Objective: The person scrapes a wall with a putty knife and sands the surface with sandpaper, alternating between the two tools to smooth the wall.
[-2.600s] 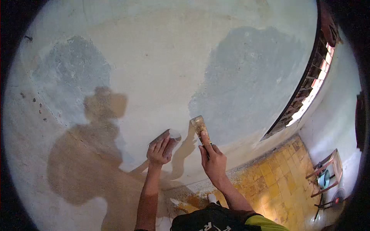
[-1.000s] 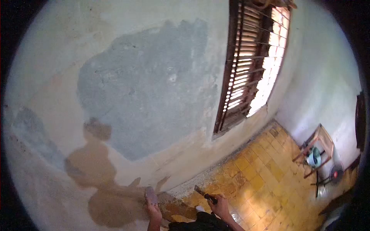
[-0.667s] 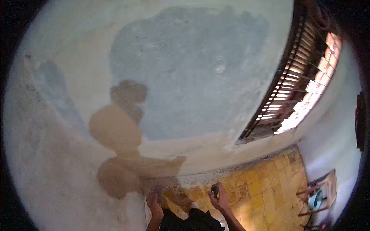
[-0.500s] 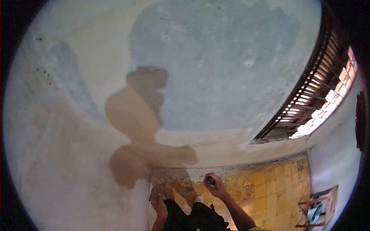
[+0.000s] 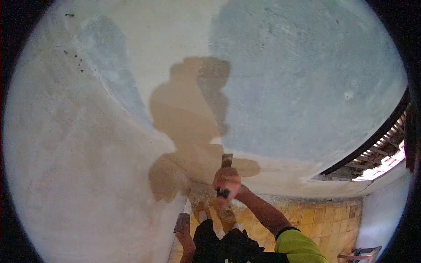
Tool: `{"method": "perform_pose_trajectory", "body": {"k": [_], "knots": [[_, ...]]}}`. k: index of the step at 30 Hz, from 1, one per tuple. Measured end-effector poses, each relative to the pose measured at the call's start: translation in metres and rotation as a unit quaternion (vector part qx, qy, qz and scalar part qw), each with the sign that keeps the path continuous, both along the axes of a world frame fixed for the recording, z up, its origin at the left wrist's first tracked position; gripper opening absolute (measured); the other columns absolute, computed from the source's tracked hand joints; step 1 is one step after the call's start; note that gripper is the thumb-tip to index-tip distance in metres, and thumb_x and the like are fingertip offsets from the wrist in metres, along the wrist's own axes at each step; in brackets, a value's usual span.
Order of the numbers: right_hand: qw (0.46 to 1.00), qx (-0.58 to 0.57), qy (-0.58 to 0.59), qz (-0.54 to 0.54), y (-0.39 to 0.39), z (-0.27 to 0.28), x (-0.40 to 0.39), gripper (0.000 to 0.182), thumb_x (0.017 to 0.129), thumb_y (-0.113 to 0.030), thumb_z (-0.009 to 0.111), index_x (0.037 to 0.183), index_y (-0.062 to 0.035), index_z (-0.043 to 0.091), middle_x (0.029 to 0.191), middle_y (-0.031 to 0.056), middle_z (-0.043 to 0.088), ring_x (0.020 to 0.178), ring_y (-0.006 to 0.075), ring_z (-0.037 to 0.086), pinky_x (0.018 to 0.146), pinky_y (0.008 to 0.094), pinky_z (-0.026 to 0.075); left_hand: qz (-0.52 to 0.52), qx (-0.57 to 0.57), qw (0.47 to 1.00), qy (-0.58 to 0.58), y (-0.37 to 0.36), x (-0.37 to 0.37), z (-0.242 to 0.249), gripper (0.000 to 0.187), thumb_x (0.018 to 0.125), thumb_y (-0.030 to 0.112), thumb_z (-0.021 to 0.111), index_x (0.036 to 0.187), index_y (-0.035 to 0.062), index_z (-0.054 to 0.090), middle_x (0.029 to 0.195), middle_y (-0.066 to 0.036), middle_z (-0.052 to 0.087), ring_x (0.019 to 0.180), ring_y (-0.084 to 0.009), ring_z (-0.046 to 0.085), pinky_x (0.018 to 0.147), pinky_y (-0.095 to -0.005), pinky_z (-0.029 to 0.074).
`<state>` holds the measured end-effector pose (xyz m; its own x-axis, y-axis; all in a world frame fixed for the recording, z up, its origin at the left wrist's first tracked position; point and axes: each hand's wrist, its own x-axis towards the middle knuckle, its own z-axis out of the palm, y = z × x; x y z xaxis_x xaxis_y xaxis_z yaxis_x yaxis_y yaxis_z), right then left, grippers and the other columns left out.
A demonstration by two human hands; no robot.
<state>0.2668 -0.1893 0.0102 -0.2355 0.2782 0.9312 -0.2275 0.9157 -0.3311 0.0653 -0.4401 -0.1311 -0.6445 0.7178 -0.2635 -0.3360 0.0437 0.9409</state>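
My right hand (image 5: 228,182) is closed around the dark handle of a putty knife (image 5: 226,160). The knife's short, flat blade points up and overlaps the pale lower part of the wall, just below the grey-blue patch. Lower and to the left, my left hand (image 5: 186,239) is closed on a flat, grey-brown rectangular piece (image 5: 181,222), whose lower end is hidden by the fingers. This piece stands upright beside the left wall.
A large grey-blue patch (image 5: 302,87) covers much of the pale wall, with a narrower patch (image 5: 112,57) near the corner. My shadow falls across both walls. Yellow tiles (image 5: 307,215) lie below. A slatted opening (image 5: 372,158) and a wooden chair-like frame (image 5: 359,254) are at right.
My right hand has risen and moved left with the putty knife, its blade now showing against the wall. My left hand stays low with its piece. The view has shifted, carrying the wall patches rightward.
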Motion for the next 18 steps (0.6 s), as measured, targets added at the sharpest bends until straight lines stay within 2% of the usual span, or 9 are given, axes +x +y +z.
{"method": "perform_pose_trajectory", "body": {"k": [1,4,5,7,8,10,13,16,18], "knots": [[1.0,0.002,-0.002,0.003,0.018,-0.019,-0.005,0.019,0.07,-0.021,0.073,0.071,-0.0076,0.06,0.069,0.0098,0.059,0.061,0.0301,0.061,0.057,0.039,0.049,0.003,0.002,1.0,-0.002,0.005,-0.003,0.005,0.041,0.09,0.009,0.066,0.126,-0.0048,0.051,0.125,-0.012,0.058,0.114,-0.0266,0.056,0.101,-0.0372,0.044],[0.976,-0.026,-0.06,-0.206,0.048,-0.06,-0.008,0.015,0.071,-0.019,0.067,0.068,-0.0066,0.059,0.063,0.0071,0.057,0.058,0.0285,0.061,0.053,0.038,0.048,0.018,-0.041,0.999,0.018,0.018,-0.014,0.016,0.043,0.089,0.008,0.066,0.127,-0.0039,0.051,0.125,-0.011,0.059,0.113,-0.0249,0.058,0.099,-0.0352,0.046],[0.977,-0.019,-0.057,-0.206,0.039,-0.062,-0.011,0.015,0.071,-0.019,0.067,0.068,-0.0066,0.059,0.063,0.0071,0.057,0.058,0.0285,0.061,0.053,0.038,0.048,-0.003,-0.013,1.0,0.007,0.027,-0.02,0.019,0.043,0.089,0.007,0.065,0.129,-0.0035,0.051,0.126,-0.012,0.059,0.114,-0.0242,0.058,0.099,-0.035,0.046],[0.969,-0.248,0.009,-0.005,0.017,-0.061,-0.014,0.022,0.076,-0.024,0.068,0.068,-0.0056,0.059,0.061,0.0072,0.055,0.055,0.0255,0.058,0.051,0.0371,0.046,-0.021,0.017,1.0,-0.01,0.041,-0.027,0.015,0.044,0.089,0.007,0.064,0.13,-0.0032,0.051,0.127,-0.012,0.058,0.115,-0.0235,0.058,0.1,-0.0347,0.047],[0.969,-0.249,0.006,-0.005,0.022,-0.055,-0.015,0.022,0.076,-0.024,0.068,0.068,-0.0056,0.059,0.061,0.0072,0.055,0.055,0.0255,0.058,0.051,0.0371,0.046,-0.028,0.006,1.0,0.0,0.041,-0.034,0.009,0.044,0.09,0.007,0.062,0.131,-0.0032,0.051,0.129,-0.013,0.058,0.117,-0.0239,0.057,0.101,-0.0349,0.046],[0.989,-0.008,0.028,-0.147,0.035,-0.038,-0.016,0.033,0.084,-0.034,0.068,0.069,-0.0054,0.059,0.061,0.0071,0.055,0.054,0.0238,0.058,0.051,0.0359,0.045,-0.04,-0.006,0.999,0.004,0.05,-0.04,0.002,0.043,0.091,0.007,0.06,0.132,-0.0033,0.051,0.131,-0.013,0.057,0.119,-0.0243,0.056,0.103,-0.035,0.045],[0.984,-0.053,0.098,-0.141,0.053,-0.08,-0.035,0.04,0.087,-0.041,0.067,0.071,-0.0054,0.059,0.062,0.0075,0.056,0.055,0.0247,0.059,0.052,0.035,0.046,-0.088,0.043,0.995,-0.025,0.078,-0.047,0.009,0.04,0.095,0.009,0.056,0.132,-0.0032,0.053,0.132,-0.015,0.057,0.119,-0.0253,0.056,0.104,-0.0362,0.043],[0.973,-0.066,-0.013,-0.221,0.032,-0.075,-0.042,0.04,0.092,-0.042,0.061,0.078,-0.0038,0.058,0.07,0.009,0.057,0.06,0.0243,0.057,0.054,0.0345,0.046,-0.137,0.044,0.99,0.016,0.109,-0.061,0.009,0.039,0.096,0.013,0.055,0.132,-0.0029,0.053,0.133,-0.018,0.056,0.12,-0.0291,0.056,0.106,-0.0388,0.042],[0.955,-0.187,-0.04,-0.228,0.01,-0.084,-0.052,0.042,0.098,-0.043,0.053,0.084,-0.0025,0.054,0.074,0.0086,0.055,0.063,0.0207,0.054,0.057,0.0318,0.044,-0.235,0.043,0.936,0.258,0.131,-0.07,0.004,0.039,0.097,0.014,0.05,0.133,-0.001,0.053,0.133,-0.02,0.056,0.124,-0.032,0.054,0.107,-0.0407,0.04]]}}
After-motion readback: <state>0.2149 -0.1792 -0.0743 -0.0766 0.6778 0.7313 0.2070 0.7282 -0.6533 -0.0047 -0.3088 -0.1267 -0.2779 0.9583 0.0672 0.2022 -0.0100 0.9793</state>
